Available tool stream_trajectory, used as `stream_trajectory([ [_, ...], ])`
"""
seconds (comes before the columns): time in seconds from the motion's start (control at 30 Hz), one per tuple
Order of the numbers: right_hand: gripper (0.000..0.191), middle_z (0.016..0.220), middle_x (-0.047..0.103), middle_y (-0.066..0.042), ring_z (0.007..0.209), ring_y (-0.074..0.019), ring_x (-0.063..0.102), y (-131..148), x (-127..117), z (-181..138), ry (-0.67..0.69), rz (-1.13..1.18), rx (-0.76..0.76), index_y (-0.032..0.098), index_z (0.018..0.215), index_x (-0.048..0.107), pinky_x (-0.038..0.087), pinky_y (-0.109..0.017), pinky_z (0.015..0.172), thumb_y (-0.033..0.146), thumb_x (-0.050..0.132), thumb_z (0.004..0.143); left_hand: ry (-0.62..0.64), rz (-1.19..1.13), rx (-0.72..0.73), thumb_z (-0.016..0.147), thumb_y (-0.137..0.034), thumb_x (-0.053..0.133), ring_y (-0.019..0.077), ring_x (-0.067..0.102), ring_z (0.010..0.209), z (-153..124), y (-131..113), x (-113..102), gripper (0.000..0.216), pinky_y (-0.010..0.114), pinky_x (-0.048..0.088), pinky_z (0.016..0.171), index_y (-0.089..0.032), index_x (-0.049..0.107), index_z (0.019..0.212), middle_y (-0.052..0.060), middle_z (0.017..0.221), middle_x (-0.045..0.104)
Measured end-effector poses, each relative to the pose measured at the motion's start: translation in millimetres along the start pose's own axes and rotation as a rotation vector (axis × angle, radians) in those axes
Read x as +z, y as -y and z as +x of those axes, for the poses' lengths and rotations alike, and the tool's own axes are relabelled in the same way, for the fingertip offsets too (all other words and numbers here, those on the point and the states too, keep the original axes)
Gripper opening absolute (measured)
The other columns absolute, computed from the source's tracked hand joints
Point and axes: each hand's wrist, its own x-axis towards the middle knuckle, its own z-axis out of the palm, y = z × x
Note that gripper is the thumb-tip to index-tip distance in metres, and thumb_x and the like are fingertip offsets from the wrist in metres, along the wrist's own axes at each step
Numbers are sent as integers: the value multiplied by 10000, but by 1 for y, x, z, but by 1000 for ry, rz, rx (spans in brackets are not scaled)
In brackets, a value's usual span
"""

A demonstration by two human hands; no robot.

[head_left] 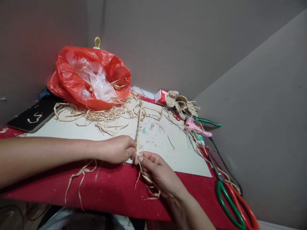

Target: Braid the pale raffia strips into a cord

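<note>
A narrow raffia braid (pixel 138 134) runs away from me down the middle of the white board (pixel 192 159). Its near end lies between my two hands. My left hand (pixel 120 148) is closed beside the braid, fingers curled around its near end. From the right, my right hand (pixel 155 167) pinches the same end between thumb and fingers. Loose raffia strands (pixel 153 188) trail below my right hand onto the red cloth. Other strands (pixel 80 175) hang over the cloth under my left forearm.
A red plastic bag (pixel 67 76) with raffia stands at the back left, beside a black board (pixel 33 115). Large scissors (pixel 230 198) lie at the right edge of the red cloth (pixel 115 191). Behind them are a pink glue gun (pixel 195 126) and woven pieces (pixel 181 105).
</note>
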Motion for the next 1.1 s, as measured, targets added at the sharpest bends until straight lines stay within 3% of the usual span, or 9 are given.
stream_trajectory([
  [0.1,317,406,280,122,354,-35,140,-2,-1,1,1,-74,-21,151,755,546,79,-184,358,454,634,787,65,-119,-87,805,-190,410,76,363,495,2,2,-1,228,199,298,499,-145,611,709,-38,583,529],
  [0.27,279,450,270,107,390,-61,176,-2,0,-2,-41,-279,-95,168,802,558,121,-191,380,438,532,866,135,-420,-287,815,-317,427,77,140,337,1,0,1,242,237,101,365,-165,568,691,-86,362,255],
  [0.37,255,498,317,74,434,-83,239,0,4,-5,-116,-460,-184,183,750,558,197,-203,411,380,487,896,117,-455,-335,793,-388,478,75,149,314,1,-2,3,247,231,92,349,-175,565,704,-92,352,249],
  [0.5,261,594,462,15,575,-129,407,1,9,-6,-198,-720,-341,189,683,544,323,-230,544,305,468,903,7,-347,-347,747,-365,511,68,195,336,2,-2,7,220,225,104,360,-171,548,651,-81,380,293],
  [0.6,268,631,500,5,605,-138,426,1,6,-7,-199,-823,-356,190,710,551,333,-243,589,314,438,919,-47,-281,-319,733,-339,504,69,225,372,3,-1,8,210,225,134,376,-164,554,629,-71,414,335],
  [0.8,302,584,440,29,536,-110,368,4,4,-16,-209,-564,-205,180,686,510,300,-224,513,393,470,896,-92,-227,-247,743,-287,484,71,270,416,2,-3,11,209,216,198,413,-156,541,591,-66,441,371],
  [0.9,287,568,450,28,532,-112,381,1,17,-19,-238,-463,-210,172,716,555,306,-224,518,384,470,890,-88,-311,-177,760,-279,475,68,345,450,2,-3,15,241,203,264,456,-139,560,584,-41,483,473],
  [0.97,291,605,503,5,588,-131,442,-4,27,-19,-274,-525,-279,172,696,556,343,-233,570,362,455,892,-75,-435,-156,766,-293,478,73,400,460,1,-2,17,249,202,288,463,-140,553,585,-20,511,533],
  [1.1,296,662,581,-42,631,-167,514,-18,36,-15,-353,-826,-397,181,716,540,356,-261,605,320,377,921,-74,-634,-245,762,-343,526,56,252,337,-1,-2,18,256,215,160,360,-170,488,578,-69,385,382],
])
